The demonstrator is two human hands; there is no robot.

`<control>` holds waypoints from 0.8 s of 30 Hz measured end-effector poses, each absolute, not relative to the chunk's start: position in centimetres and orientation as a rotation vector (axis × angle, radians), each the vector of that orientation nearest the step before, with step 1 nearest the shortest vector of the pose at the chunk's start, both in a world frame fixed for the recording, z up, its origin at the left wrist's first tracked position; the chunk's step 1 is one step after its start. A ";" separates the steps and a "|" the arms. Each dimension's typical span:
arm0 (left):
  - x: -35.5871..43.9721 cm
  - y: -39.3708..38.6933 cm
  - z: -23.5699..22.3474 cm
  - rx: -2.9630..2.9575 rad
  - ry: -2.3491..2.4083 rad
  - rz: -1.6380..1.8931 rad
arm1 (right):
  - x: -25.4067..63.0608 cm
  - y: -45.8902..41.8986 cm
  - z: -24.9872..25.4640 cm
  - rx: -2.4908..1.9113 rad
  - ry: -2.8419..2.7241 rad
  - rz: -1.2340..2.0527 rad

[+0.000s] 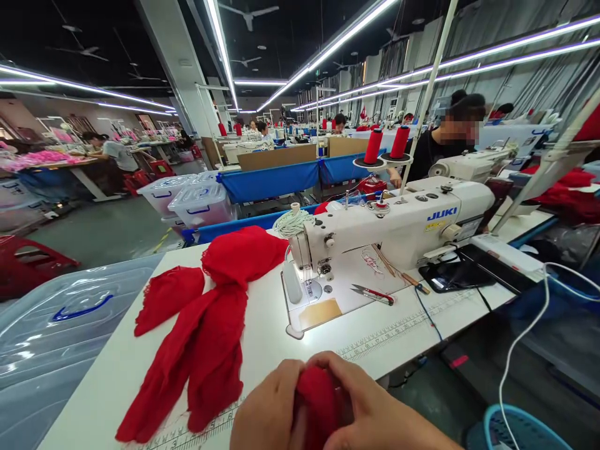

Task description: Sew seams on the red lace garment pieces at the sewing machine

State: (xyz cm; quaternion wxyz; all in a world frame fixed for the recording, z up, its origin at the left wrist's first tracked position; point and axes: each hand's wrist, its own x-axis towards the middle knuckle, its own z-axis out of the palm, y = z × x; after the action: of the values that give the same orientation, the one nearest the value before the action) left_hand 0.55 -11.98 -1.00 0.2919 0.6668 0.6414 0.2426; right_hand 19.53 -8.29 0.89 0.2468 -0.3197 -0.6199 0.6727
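Red cloth (317,395) between left hand (269,406) and right hand (363,400) | both grips closed round it

Clear lidded bins (201,201) stacked behind; red stool (42,247) far left; person in black (429,153) beyond; blue basket (534,417) lower right; strip lights (328,47) overhead.

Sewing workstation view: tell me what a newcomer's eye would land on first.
Probably the vivid red fabric spread over the left of the white table, with more red cloth bunched between both hands at the front edge. Next, the white JUKI sewing machine, its needle area lit, with two red thread cones behind it.
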 end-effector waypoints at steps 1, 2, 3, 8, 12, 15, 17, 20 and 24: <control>0.8 -11.3 0.0 1.771 1.680 0.657 | 19.3 -8.2 0.9 -0.922 -1.721 1.738; 1.1 -10.6 0.9 1.708 1.616 0.683 | 19.2 -8.0 0.9 -0.953 -1.760 1.637; 1.3 -9.9 1.7 1.638 1.510 0.721 | 19.2 -7.8 0.8 -0.961 -1.794 1.546; 0.7 -8.0 2.5 1.416 1.198 0.675 | 20.7 -6.2 0.4 -0.942 -1.796 1.368; 0.5 -7.1 1.6 1.423 1.205 0.618 | 20.7 -5.5 -0.1 -1.072 -1.900 1.231; 1.2 -6.2 1.7 1.477 1.178 0.612 | 19.9 -4.7 -0.2 -0.992 -2.012 0.989; 1.2 -5.6 2.3 1.462 1.136 0.595 | 19.7 -3.6 0.2 -0.879 -2.051 0.988; 0.2 -4.6 3.1 1.370 1.157 0.542 | 20.3 -1.3 1.1 -0.756 -2.024 1.212; -1.5 -3.3 3.6 1.370 1.224 0.548 | 20.8 1.5 1.3 -0.675 -1.607 1.844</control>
State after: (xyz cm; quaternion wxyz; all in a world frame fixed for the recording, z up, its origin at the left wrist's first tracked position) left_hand -1.49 -3.29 3.56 0.5747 0.5849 0.5223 0.2341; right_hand 20.80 1.54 1.28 0.2975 -0.2538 -0.6047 0.6938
